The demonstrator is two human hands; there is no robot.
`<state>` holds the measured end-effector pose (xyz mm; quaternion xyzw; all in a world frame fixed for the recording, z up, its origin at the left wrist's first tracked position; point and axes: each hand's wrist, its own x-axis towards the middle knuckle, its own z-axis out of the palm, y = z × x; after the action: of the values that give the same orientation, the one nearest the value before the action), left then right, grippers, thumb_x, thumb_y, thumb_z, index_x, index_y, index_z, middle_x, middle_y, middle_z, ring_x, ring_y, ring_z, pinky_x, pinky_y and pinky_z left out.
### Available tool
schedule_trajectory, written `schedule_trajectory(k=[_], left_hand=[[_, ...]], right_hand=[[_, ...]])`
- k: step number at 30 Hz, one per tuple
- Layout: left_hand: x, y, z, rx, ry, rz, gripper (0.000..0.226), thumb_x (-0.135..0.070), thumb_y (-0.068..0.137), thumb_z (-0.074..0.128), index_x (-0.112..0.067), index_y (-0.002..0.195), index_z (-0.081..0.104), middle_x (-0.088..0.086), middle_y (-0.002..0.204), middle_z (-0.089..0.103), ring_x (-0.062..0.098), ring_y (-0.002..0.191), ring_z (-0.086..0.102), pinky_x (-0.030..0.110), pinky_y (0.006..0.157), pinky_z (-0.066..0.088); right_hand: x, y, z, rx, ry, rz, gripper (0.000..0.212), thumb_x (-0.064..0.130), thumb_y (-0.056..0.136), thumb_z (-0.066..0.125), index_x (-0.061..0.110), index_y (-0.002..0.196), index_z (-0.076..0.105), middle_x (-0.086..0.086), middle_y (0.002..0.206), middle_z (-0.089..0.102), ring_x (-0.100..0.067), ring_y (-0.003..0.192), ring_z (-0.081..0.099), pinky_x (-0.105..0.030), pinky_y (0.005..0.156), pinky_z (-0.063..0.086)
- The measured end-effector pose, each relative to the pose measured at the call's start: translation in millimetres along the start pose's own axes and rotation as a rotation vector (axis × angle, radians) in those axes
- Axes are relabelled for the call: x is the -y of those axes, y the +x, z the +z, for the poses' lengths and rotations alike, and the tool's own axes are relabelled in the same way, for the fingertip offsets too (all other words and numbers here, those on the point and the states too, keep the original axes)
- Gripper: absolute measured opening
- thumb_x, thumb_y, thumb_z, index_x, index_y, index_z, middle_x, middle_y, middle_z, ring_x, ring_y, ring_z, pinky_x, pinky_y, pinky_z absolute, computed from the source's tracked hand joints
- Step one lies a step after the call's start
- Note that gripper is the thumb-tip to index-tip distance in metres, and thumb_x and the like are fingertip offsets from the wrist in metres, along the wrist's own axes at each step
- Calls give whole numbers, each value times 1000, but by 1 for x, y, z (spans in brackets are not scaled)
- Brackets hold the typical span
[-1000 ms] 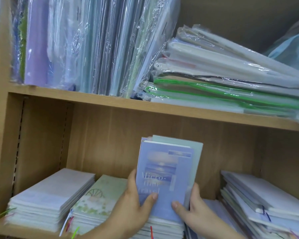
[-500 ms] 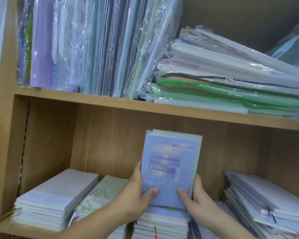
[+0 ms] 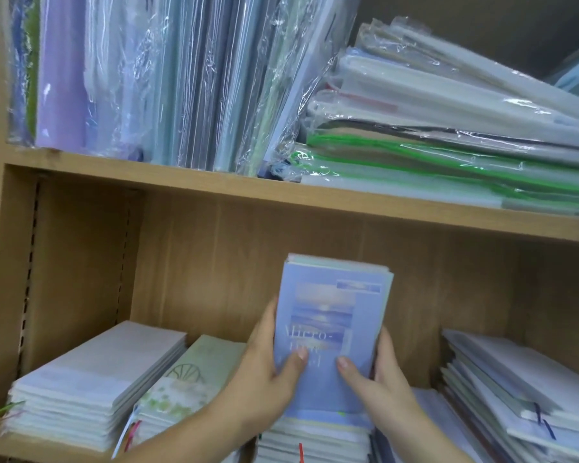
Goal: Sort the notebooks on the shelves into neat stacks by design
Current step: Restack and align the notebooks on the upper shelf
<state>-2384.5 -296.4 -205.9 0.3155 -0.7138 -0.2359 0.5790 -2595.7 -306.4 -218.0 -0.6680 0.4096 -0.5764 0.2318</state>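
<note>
A small bundle of notebooks (image 3: 331, 315), fronted by a blue one with a seascape cover, stands upright on the middle stack (image 3: 311, 439) of the lower shelf. My left hand (image 3: 268, 372) grips its left edge with the thumb across the cover. My right hand (image 3: 378, 379) grips the right edge, thumb also on the cover. A white stack (image 3: 91, 379) lies at the left, a green floral stack (image 3: 188, 382) beside it, and an untidy pale stack (image 3: 522, 392) at the right.
The upper shelf board (image 3: 281, 195) carries upright plastic-wrapped folders (image 3: 168, 78) and a slanted pile of wrapped files (image 3: 448, 128) with green edges. The wooden side wall (image 3: 0, 279) bounds the left. More notebooks (image 3: 438, 426) lie low between the middle and right stacks.
Both hands have squared the held bundle: the notebooks behind the blue one now line up closely with it. The bundle stands a little straighter on the middle stack.
</note>
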Motion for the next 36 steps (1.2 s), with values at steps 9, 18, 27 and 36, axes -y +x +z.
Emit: schedule_trajectory(k=[9,18,27,36], left_hand=[[5,-3,-4,134,367,-67,97,-57,81,55,-41,157,-4,-21,160,23,2,139,42,35,109,46],[-1,-20,-16,281,307,-162,94,-17,89,56,-56,152,-2,-26,146,45,-5,132,48,34,111,45],[-38,-28,-8,284,58,-253,61,-5,98,61,-45,140,42,-23,124,68,-5,116,63,21,103,50],[-83,-29,79,214,-205,-644,24,-22,93,68,-9,113,71,4,96,78,15,76,74,28,62,52]], right_hand=[[-5,-6,-4,103,-364,-18,89,52,84,55,31,157,8,15,156,35,6,141,36,-22,115,32],[-18,-16,-6,206,-299,86,88,36,85,63,54,140,-2,23,154,32,6,141,35,-25,120,30],[30,-43,-42,279,-262,105,75,18,98,60,49,148,13,31,149,37,17,136,34,-13,112,27],[61,-88,-131,-5,-118,453,21,31,101,61,16,108,73,-5,93,74,-14,62,58,-32,59,51]])
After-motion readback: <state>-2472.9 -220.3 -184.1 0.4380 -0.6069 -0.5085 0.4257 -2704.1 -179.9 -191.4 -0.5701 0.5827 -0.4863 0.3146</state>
